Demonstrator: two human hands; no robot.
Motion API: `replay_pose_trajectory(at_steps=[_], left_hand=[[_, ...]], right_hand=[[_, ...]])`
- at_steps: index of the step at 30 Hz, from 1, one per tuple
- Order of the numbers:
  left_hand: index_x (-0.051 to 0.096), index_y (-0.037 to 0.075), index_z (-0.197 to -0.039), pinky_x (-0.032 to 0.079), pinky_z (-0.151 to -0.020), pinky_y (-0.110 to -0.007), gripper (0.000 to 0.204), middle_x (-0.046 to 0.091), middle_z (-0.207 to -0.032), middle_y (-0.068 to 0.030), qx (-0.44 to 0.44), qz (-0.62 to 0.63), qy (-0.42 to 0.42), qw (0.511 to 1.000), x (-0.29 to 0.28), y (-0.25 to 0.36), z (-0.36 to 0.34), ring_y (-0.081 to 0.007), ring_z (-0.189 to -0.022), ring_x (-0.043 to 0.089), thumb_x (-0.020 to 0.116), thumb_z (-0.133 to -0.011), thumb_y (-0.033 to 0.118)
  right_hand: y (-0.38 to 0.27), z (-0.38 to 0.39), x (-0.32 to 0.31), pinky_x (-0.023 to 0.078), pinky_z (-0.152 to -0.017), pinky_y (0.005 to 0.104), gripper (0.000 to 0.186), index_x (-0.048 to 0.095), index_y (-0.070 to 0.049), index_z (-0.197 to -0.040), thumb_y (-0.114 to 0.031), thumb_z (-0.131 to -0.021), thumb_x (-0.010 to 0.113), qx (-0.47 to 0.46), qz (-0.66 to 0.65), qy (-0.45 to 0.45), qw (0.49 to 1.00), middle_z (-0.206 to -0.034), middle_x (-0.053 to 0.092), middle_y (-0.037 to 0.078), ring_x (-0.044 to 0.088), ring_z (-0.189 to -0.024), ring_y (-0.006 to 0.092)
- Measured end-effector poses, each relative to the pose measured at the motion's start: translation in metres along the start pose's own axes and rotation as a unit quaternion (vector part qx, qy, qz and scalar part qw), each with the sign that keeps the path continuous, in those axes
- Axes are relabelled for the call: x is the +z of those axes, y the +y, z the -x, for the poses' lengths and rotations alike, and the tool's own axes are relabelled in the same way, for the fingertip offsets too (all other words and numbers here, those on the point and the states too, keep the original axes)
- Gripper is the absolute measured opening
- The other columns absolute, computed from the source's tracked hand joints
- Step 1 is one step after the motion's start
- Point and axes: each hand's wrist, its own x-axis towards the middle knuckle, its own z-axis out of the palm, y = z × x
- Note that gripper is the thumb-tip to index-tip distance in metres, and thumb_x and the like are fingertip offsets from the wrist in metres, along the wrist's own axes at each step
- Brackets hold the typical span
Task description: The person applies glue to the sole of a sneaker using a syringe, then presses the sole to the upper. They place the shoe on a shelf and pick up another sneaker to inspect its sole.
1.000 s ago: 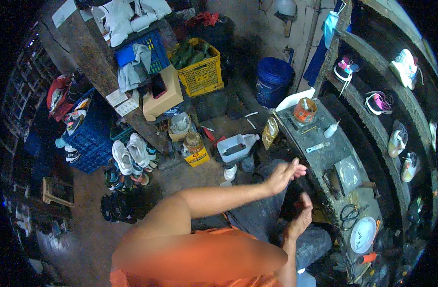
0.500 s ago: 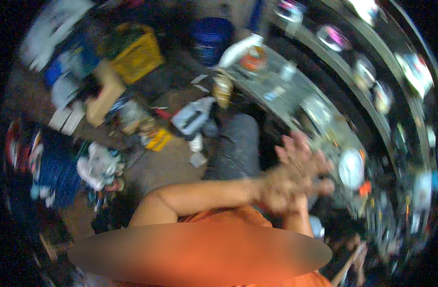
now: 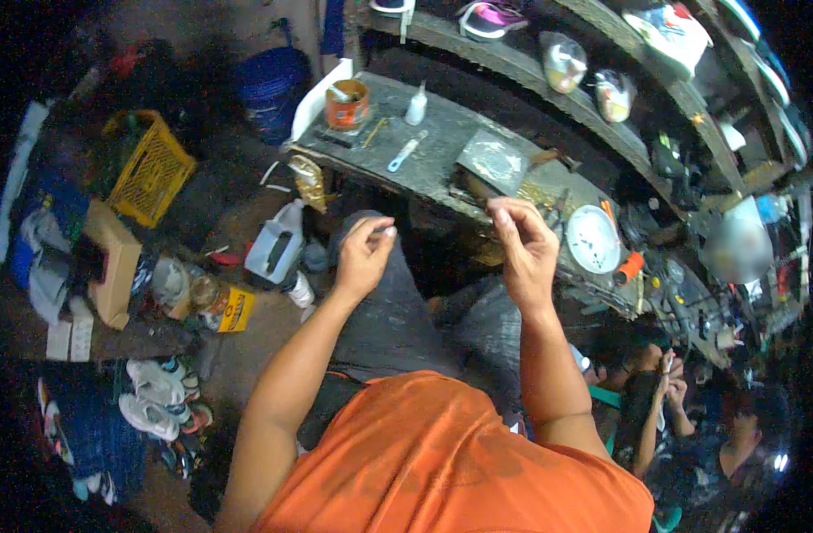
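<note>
My left hand (image 3: 365,259) is raised over my lap, fingers curled and thumb close to the forefinger tip in a pinch. To its right, my right hand (image 3: 526,253) is held up in front of the bench edge, its thumb pressed towards bent fingers. The two hands are apart. Whatever either pinch may hold is too small to make out. Nearest the right hand on the bench (image 3: 442,120) lies a square slab (image 3: 494,163) with a pale, stained top. A white round dish (image 3: 593,240) with dark specks sits further right.
The bench holds an orange tub (image 3: 347,105), a white squeeze bottle (image 3: 415,107), a brush (image 3: 407,151) and an orange spool (image 3: 630,267). Shoes (image 3: 493,19) line the shelves above. A jug (image 3: 275,242) and yellow crate (image 3: 153,169) stand left. Another person (image 3: 726,444) sits lower right.
My hands, together and blurred before at the right, have come apart; the left has moved left over my lap. The view has shifted and sharpened.
</note>
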Motion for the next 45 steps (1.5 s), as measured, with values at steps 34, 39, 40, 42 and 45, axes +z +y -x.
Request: replay_pose_trajectory(at_steps=[34, 39, 40, 42, 45], left_hand=[[0.039, -0.002, -0.152, 0.021, -0.127, -0.062, 0.093, 0.054, -0.152, -0.0293, 0.169, -0.366, -0.053, 0.914, 0.171, -0.007, -0.111, -0.0413, -0.147, 0.047, 0.077, -0.090, 0.055], [0.038, -0.002, -0.153, 0.020, -0.128, -0.062, 0.094, 0.054, -0.152, -0.0288, 0.164, -0.363, -0.048, 0.916, 0.173, -0.005, -0.110, -0.0406, -0.148, 0.046, 0.075, -0.091, 0.058], [0.035, -0.003, -0.155, 0.020, -0.128, -0.062, 0.097, 0.052, -0.154, -0.0283, 0.141, -0.366, -0.065, 0.917, 0.173, -0.004, -0.110, -0.0396, -0.150, 0.044, 0.074, -0.091, 0.059], [0.034, -0.004, -0.156, 0.019, -0.128, -0.062, 0.098, 0.051, -0.155, -0.0284, 0.157, -0.371, -0.067, 0.913, 0.171, -0.003, -0.111, -0.0389, -0.152, 0.042, 0.074, -0.092, 0.059], [0.023, -0.006, -0.162, 0.013, -0.130, -0.061, 0.104, 0.042, -0.161, -0.0306, 0.161, -0.354, -0.104, 0.916, 0.162, -0.003, -0.113, -0.0408, -0.156, 0.035, 0.072, -0.095, 0.056]], right_hand=[[0.095, -0.111, -0.073, 0.054, -0.105, 0.0468, 0.045, 0.062, -0.011, -0.143, -0.010, -0.099, 0.068, 0.059, 0.102, 0.031, 0.993, -0.135, 0.069, 0.020, 0.068, -0.121, 0.0386], [0.108, -0.111, -0.070, 0.055, -0.101, 0.0403, 0.037, 0.066, -0.006, -0.136, -0.007, -0.099, 0.069, -0.159, 0.217, 0.119, 0.956, -0.130, 0.072, 0.017, 0.070, -0.121, 0.0359], [0.114, -0.113, -0.073, 0.050, -0.111, 0.0480, 0.039, 0.067, -0.008, -0.137, -0.020, -0.100, 0.070, -0.123, 0.258, 0.097, 0.953, -0.142, 0.066, 0.018, 0.059, -0.137, 0.0386], [0.124, -0.117, -0.077, 0.045, -0.115, 0.0551, 0.045, 0.067, -0.009, -0.139, -0.030, -0.099, 0.072, -0.046, 0.417, -0.025, 0.907, -0.149, 0.061, 0.019, 0.051, -0.143, 0.0422], [0.130, -0.117, -0.082, 0.039, -0.119, 0.0595, 0.055, 0.069, -0.009, -0.138, -0.045, -0.096, 0.074, 0.052, 0.445, -0.125, 0.885, -0.152, 0.058, 0.020, 0.046, -0.147, 0.0442]])
